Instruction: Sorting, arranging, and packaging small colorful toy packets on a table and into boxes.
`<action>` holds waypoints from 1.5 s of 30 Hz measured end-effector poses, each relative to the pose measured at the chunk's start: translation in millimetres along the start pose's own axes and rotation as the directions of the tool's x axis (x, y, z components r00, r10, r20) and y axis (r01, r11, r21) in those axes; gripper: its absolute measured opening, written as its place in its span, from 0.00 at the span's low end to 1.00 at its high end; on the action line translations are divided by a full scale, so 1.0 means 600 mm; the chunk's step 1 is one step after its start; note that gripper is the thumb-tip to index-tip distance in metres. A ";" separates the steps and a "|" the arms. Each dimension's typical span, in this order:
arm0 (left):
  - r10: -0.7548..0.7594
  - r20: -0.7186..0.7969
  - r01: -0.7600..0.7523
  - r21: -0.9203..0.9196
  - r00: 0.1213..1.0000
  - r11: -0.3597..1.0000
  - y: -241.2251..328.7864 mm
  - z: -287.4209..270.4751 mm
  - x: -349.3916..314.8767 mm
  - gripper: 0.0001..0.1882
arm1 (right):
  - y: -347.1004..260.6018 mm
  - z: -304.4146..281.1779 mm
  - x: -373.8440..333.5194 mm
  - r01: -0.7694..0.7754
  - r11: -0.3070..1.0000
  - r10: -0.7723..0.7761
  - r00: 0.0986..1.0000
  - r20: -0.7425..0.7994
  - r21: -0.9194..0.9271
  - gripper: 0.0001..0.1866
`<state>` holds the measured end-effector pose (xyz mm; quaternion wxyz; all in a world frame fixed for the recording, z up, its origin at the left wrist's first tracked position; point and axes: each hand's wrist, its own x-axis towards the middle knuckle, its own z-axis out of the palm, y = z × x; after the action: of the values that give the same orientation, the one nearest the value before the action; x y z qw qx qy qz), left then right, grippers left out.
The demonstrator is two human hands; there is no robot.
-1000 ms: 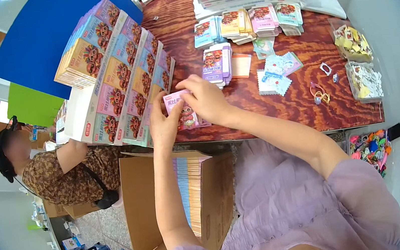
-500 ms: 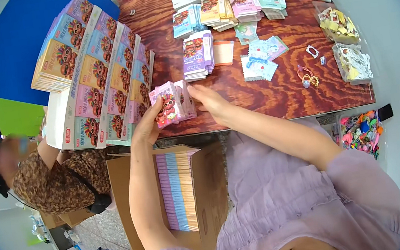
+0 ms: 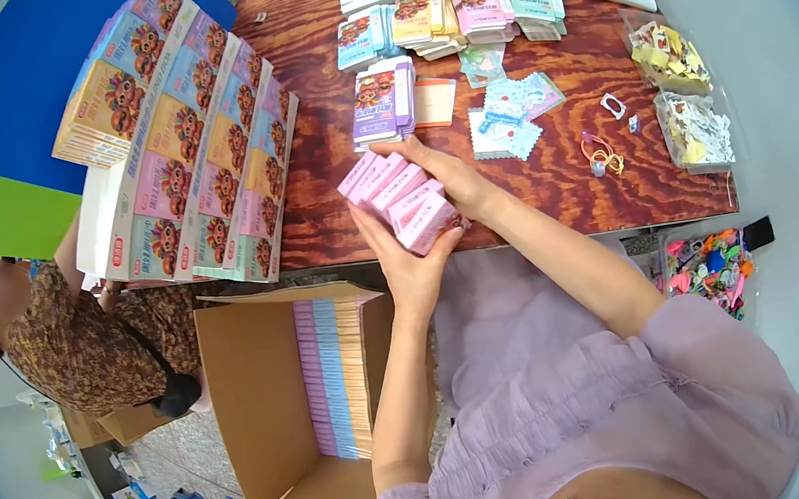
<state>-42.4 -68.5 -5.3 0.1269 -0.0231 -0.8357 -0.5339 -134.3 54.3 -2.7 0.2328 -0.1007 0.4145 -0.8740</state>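
Several small pink cardboard boxes (image 3: 394, 190) are gripped between both my hands, just above the near edge of the table. My left hand (image 3: 411, 273) supports them from below and the near side, thumb against the nearest box. Over their far right side curls my right hand (image 3: 446, 183), its fingers closed on them. Just beyond lies a stack of flat purple cartons (image 3: 376, 106). An orange-edged card (image 3: 436, 101) sits beside that stack, with patterned blue packets (image 3: 509, 119) to its right.
Display trays of colourful boxes (image 3: 188, 136) rise on the left, near another person (image 3: 99, 340). An open carton (image 3: 253, 400) stands below the table edge. Flat carton stacks (image 3: 425, 19) line the back. Scrap bins (image 3: 696, 125), hair ties (image 3: 599, 157) and a trinket tub (image 3: 710, 269) are at right.
My left hand and the pink boxes have moved right, toward my right hand. The boxes are turned, so their narrow sides now face up. The whole view has shifted slightly.
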 end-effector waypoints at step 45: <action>0.214 -0.461 0.060 0.511 0.861 0.857 0.196 -0.489 0.276 0.70 | -0.149 0.509 0.428 0.102 0.990 -0.022 0.791 0.611 -0.097 0.27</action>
<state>-127.1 -297.5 255.0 0.3634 0.1161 -0.8823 -0.2757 -274.0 -229.4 256.2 0.3183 -0.4042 0.3677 -0.7747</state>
